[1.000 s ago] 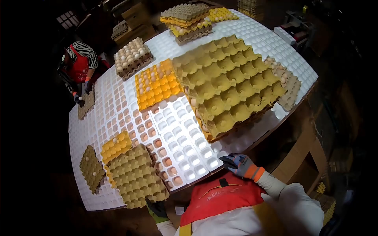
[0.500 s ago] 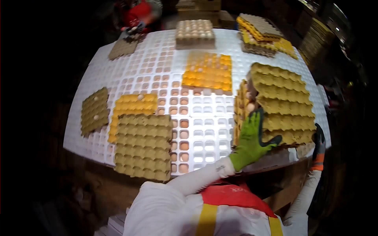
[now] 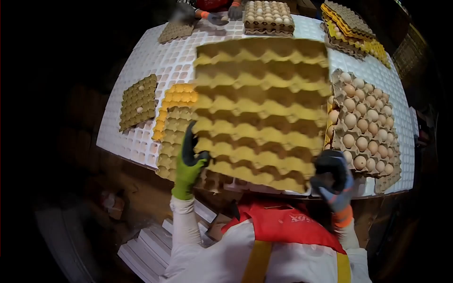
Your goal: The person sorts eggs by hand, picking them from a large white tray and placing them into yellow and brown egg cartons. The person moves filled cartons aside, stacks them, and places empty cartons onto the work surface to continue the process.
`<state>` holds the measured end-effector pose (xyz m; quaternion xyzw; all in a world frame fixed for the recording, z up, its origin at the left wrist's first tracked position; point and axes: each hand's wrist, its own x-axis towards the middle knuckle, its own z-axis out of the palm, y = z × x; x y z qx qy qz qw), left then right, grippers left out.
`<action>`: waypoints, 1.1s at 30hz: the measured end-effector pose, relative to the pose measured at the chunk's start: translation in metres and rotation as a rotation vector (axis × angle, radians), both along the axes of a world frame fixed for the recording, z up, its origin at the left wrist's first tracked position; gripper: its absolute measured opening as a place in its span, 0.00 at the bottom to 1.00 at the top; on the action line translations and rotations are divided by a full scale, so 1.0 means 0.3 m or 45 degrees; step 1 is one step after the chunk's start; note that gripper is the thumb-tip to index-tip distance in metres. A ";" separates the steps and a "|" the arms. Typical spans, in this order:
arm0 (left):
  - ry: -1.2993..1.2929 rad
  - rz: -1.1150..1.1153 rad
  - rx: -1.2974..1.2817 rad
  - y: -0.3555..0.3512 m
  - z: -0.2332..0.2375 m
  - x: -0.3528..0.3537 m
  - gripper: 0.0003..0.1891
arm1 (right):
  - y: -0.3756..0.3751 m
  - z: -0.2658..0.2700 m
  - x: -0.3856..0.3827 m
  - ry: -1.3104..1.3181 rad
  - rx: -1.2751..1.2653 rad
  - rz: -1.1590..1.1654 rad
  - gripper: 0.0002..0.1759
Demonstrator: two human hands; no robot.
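You hold a big, bumpy, yellow-brown egg tray (image 3: 262,111) up over the white table (image 3: 141,61). Its cups are empty. Your left hand (image 3: 188,162) grips its near left corner and your right hand (image 3: 332,181) grips its near right corner. The tray hides the middle of the table.

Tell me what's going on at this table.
The person wearing the camera holds an empty egg tray up over the grid table, left hand in a green glove gripping its near left corner, right hand in a blue glove its near right corner. A full tray of eggs lies to the right. Across it are another person's gloved hands.
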<state>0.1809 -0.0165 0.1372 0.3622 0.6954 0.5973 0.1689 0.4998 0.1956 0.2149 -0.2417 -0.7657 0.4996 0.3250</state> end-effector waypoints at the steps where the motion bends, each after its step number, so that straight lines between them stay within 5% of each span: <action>1: -0.039 0.037 -0.128 -0.136 0.015 -0.067 0.50 | -0.058 -0.062 -0.115 0.057 -0.013 0.131 0.21; 2: -0.077 0.068 -0.259 -0.272 0.029 -0.133 0.48 | -0.112 -0.172 -0.202 0.074 0.103 0.254 0.22; 3: -0.134 0.138 -0.364 -0.352 0.064 -0.163 0.47 | -0.204 -0.265 -0.276 0.094 -0.259 0.294 0.21; 4: -0.210 0.137 -0.399 -0.419 0.076 -0.203 0.45 | -0.270 -0.352 -0.341 0.093 -0.199 0.318 0.22; 7: -0.178 0.156 -0.497 -0.548 -0.059 -0.381 0.43 | -0.414 -0.561 -0.477 -0.063 -0.298 0.362 0.25; 8: -0.250 0.185 -0.544 -0.555 -0.088 -0.410 0.44 | -0.419 -0.597 -0.493 -0.371 -0.314 0.501 0.31; 12: -0.136 0.315 -0.722 -0.591 -0.196 -0.467 0.44 | -0.446 -0.681 -0.511 -0.697 -0.167 0.662 0.45; 18: 0.029 0.419 -0.744 -0.656 -0.418 -0.570 0.39 | -0.325 -0.601 -0.500 -0.451 -0.056 0.701 0.35; 21: 0.271 0.477 -1.089 -0.651 -0.371 -0.546 0.38 | -0.272 -0.588 -0.364 -0.252 0.013 0.492 0.27; 23: 0.567 0.573 -1.461 -0.510 -0.185 -0.413 0.37 | -0.197 -0.472 -0.252 -0.392 -0.146 0.425 0.17; 29: 1.107 0.332 -0.727 -0.089 -0.127 -0.256 0.35 | -0.108 -0.403 0.058 -0.464 -0.252 0.001 0.14; 32: 1.238 0.023 -1.330 -0.044 -0.338 -0.353 0.36 | -0.107 -0.418 0.142 -0.489 -0.277 -0.057 0.15; 33: 1.220 0.026 -1.523 -0.011 -0.285 -0.326 0.35 | -0.114 -0.442 0.169 -0.473 -0.227 -0.087 0.16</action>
